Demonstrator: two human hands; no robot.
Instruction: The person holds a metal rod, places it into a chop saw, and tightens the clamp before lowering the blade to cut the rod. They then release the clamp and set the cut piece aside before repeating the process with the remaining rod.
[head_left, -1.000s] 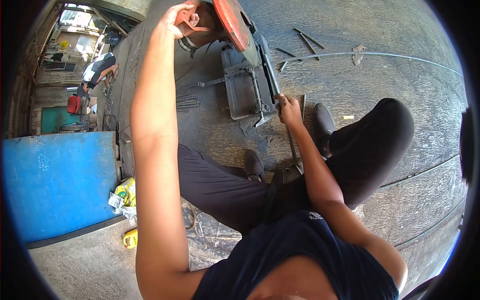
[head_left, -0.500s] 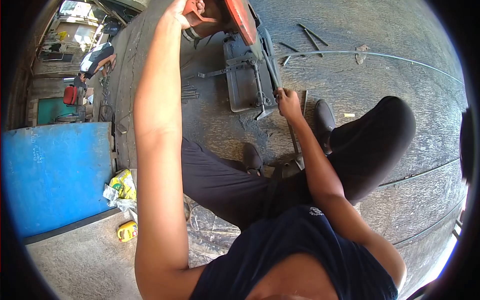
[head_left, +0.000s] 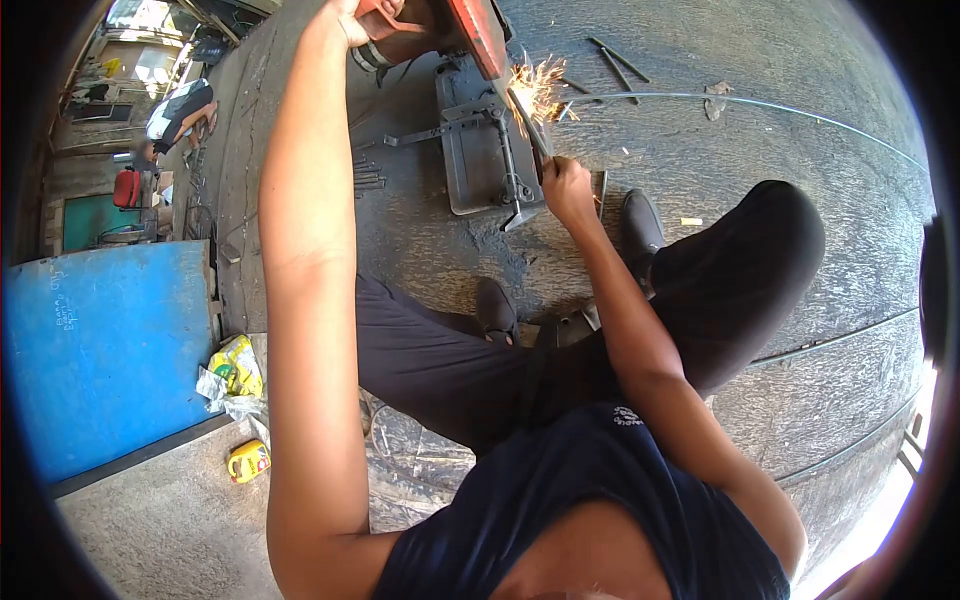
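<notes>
My left hand is closed around the handle of an orange chop saw at the top of the view, partly cut off by the frame edge. Beneath it lies the saw's dark metal base, with a clamp screw along its right side. My right hand grips a dark metal bar that reaches up to the saw's guard. Bright sparks spray out where the bar meets the saw. The blade's contact point is hidden.
Short metal pieces lie on the floor at upper right, beside a long thin rod. More cut rods are left of the base. A blue panel, a yellow container and a bent-over person are at left.
Sparks have appeared at the saw, where there were none before. The whole scene has shifted slightly left and up in view. Both hands keep their grips.
</notes>
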